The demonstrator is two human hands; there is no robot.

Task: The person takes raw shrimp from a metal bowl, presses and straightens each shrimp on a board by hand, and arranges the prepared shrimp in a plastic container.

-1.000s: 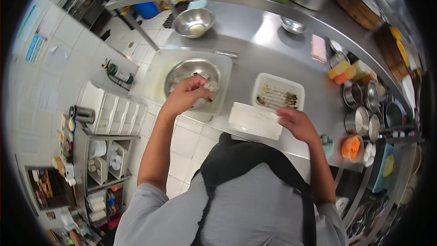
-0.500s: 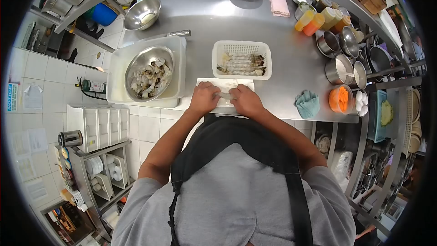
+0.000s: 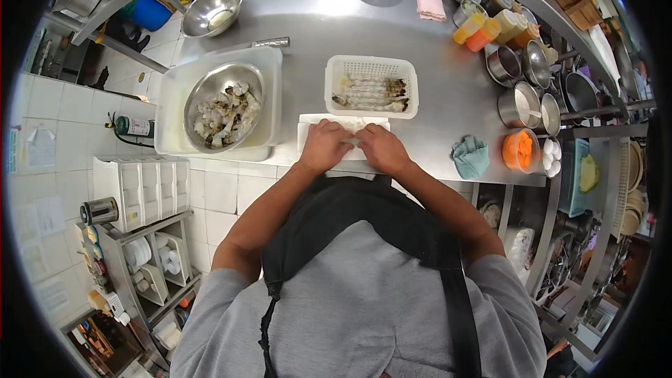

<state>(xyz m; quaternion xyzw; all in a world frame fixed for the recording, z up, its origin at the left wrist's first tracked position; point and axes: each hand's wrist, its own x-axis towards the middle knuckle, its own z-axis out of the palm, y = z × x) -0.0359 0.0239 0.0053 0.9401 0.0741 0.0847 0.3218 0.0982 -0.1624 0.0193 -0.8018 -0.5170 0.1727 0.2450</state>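
My left hand (image 3: 325, 145) and my right hand (image 3: 383, 148) meet over a white cutting board (image 3: 306, 124) at the table's near edge. Their fingers pinch a peeled-looking shrimp (image 3: 353, 141), mostly hidden by the fingertips. Just beyond the board stands a white perforated basket (image 3: 371, 61), where several shrimp (image 3: 371, 91) lie stretched out side by side. To the left, a steel colander (image 3: 190, 101) full of loose shrimp (image 3: 225, 117) rests tilted in a large translucent tub (image 3: 274, 91).
Behind the tub lie a metal knife handle (image 3: 271, 42) and a steel bowl (image 3: 212, 10). A teal cloth (image 3: 470, 157) and a container of orange pieces (image 3: 519, 151) sit at right, near eggs (image 3: 551, 157). Sauce bottles (image 3: 483, 33) and steel pots (image 3: 520, 105) line the right edge.
My hands have drawn closer together, and the shrimp between them shows less. The whole view has shifted slightly; the basket, colander and tub stay in place on the table.
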